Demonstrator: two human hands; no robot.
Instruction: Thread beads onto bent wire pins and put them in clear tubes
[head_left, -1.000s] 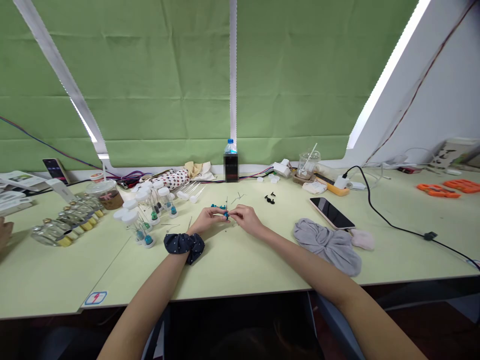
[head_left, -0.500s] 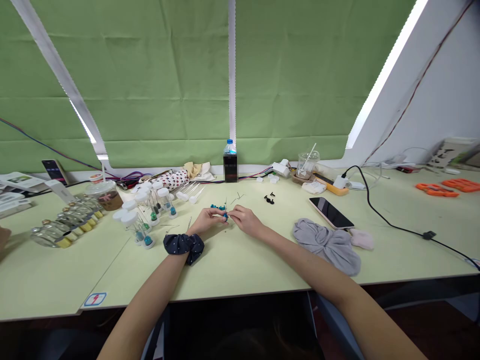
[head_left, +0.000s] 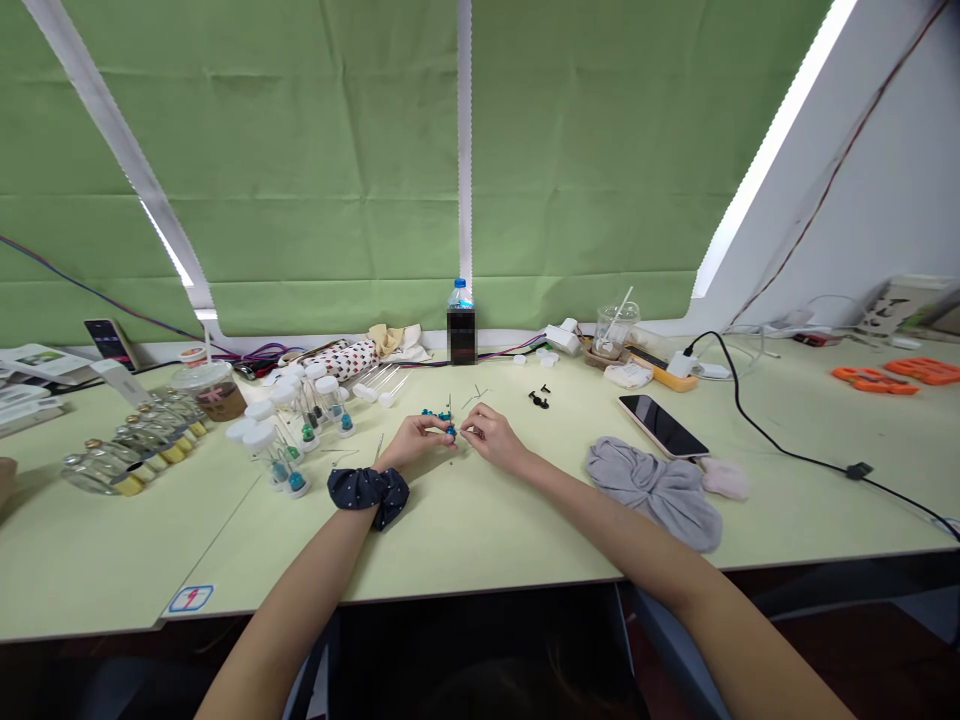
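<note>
My left hand (head_left: pixel 412 441) pinches a small blue piece with a thin pin standing up from it (head_left: pixel 451 432), above the middle of the table. To its right, my right hand (head_left: pixel 492 438) has its thumb and fingertips drawn together beside that piece; anything between them is too small to make out. Just behind the left fingers lie more small blue pieces (head_left: pixel 430 413). Several thin metal pins (head_left: pixel 475 396) lie behind my hands, and a few small black parts (head_left: pixel 538 399) rest farther right. A dark scrunchie (head_left: pixel 367 494) circles my left wrist.
White-capped clear tubes with coloured pieces (head_left: pixel 289 425) stand at left, beside a row of glass bottles (head_left: pixel 142 440). A water bottle (head_left: pixel 461 335) stands at the back. At right lie a phone (head_left: pixel 663 426), a grey cloth (head_left: pixel 652 490) and a black cable (head_left: pixel 780 437). Another person's hand (head_left: pixel 6 478) shows far left.
My right fingertips have shifted slightly right, and a small gap shows between them and the blue piece. The left hand has barely moved.
</note>
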